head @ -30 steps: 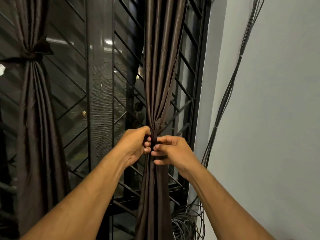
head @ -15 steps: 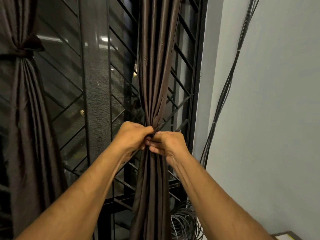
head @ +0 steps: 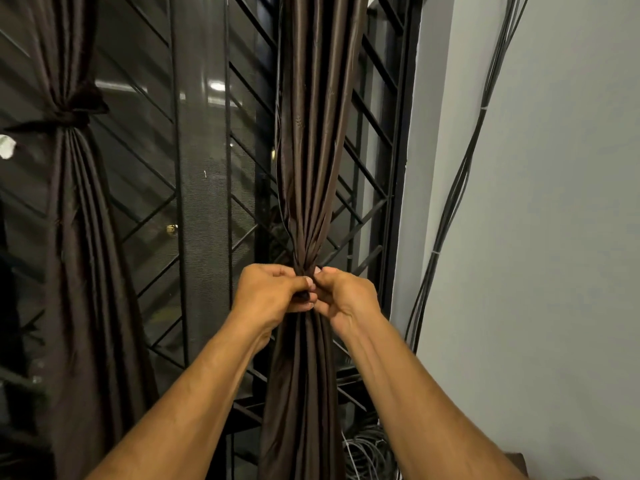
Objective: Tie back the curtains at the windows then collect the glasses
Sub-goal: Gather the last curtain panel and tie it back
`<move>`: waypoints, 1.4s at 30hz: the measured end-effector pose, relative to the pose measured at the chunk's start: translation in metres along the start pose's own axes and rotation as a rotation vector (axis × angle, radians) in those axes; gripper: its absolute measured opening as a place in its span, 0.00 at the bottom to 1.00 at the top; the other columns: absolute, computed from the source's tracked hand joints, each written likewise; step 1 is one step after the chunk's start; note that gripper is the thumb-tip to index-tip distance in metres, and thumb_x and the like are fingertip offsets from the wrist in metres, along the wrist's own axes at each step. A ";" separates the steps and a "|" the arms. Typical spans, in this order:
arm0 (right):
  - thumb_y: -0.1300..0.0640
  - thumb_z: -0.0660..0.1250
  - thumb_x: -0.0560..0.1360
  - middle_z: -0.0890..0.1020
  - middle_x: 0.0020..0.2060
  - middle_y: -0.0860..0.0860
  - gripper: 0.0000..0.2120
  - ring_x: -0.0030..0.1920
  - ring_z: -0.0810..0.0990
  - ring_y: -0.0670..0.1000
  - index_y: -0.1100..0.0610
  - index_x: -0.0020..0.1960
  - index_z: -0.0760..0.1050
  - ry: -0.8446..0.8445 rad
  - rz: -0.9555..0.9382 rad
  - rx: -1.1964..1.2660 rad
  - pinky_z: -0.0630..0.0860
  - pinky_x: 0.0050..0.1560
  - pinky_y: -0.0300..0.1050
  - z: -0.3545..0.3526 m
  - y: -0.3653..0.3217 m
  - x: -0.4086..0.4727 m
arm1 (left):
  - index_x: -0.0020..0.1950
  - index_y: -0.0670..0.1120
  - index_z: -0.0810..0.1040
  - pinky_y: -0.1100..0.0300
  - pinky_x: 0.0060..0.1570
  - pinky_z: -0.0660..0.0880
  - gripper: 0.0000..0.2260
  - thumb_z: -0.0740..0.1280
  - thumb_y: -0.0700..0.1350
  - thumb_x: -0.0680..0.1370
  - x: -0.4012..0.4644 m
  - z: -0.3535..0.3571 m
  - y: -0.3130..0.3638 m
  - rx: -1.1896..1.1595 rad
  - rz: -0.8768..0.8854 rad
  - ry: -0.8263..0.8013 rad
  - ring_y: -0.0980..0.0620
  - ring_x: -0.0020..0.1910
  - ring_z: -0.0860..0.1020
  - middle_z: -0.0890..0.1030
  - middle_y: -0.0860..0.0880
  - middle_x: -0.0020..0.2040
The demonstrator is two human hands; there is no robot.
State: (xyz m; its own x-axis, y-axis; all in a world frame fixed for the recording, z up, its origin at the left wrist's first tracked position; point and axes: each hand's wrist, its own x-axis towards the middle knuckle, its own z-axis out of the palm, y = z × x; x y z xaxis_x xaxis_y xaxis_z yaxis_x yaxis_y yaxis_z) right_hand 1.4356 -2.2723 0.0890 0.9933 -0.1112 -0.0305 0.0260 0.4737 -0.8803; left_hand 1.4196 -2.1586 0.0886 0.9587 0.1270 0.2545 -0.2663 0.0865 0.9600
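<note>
Clearly the tying-back step is in hand, not the collecting. Across the left and centre of the frame runs the barred window (head: 207, 188); at its left edge a second curtain (head: 74, 237) already hangs cinched by a knotted tie (head: 69, 116). The centre curtain (head: 311, 150) is gathered into one bunch at mid-frame, where the left hand (head: 266, 296) and right hand (head: 346, 296) both curl their fingers round it, pinching dark fabric between them. The next move probably calls for drawing the knot snug without letting the gather slip. The tie itself is hidden between the fingers, cables (head: 460, 174) trail down the grey wall at right, and no glasses are in view.
</note>
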 end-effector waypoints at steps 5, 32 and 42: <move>0.68 0.68 0.79 0.86 0.41 0.57 0.06 0.32 0.81 0.51 0.66 0.54 0.80 -0.034 0.004 -0.054 0.81 0.34 0.45 -0.001 -0.004 0.004 | 0.37 0.38 0.77 0.56 0.35 0.84 0.08 0.73 0.31 0.74 -0.003 -0.001 0.003 -0.020 0.004 0.001 0.46 0.32 0.84 0.83 0.38 0.35; 0.56 0.75 0.75 0.85 0.39 0.51 0.04 0.41 0.86 0.53 0.52 0.45 0.79 -0.065 -0.644 -0.780 0.84 0.45 0.58 -0.019 -0.005 -0.009 | 0.58 0.32 0.79 0.57 0.37 0.84 0.14 0.71 0.27 0.73 -0.005 0.009 -0.017 -0.495 -0.066 0.169 0.48 0.37 0.86 0.85 0.37 0.44; 0.65 0.63 0.80 0.85 0.45 0.48 0.09 0.48 0.85 0.49 0.52 0.50 0.78 -0.099 -0.799 -1.095 0.82 0.53 0.53 -0.034 -0.026 -0.006 | 0.46 0.38 0.79 0.59 0.25 0.79 0.05 0.74 0.34 0.75 -0.002 0.003 -0.016 -0.032 0.121 -0.013 0.52 0.27 0.78 0.82 0.42 0.34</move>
State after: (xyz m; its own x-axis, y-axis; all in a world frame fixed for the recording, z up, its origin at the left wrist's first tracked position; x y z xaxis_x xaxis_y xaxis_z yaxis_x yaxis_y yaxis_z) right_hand 1.4253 -2.3138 0.0963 0.7540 0.0586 0.6542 0.5382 -0.6262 -0.5642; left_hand 1.4224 -2.1629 0.0734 0.9206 0.1253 0.3698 -0.3828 0.1025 0.9181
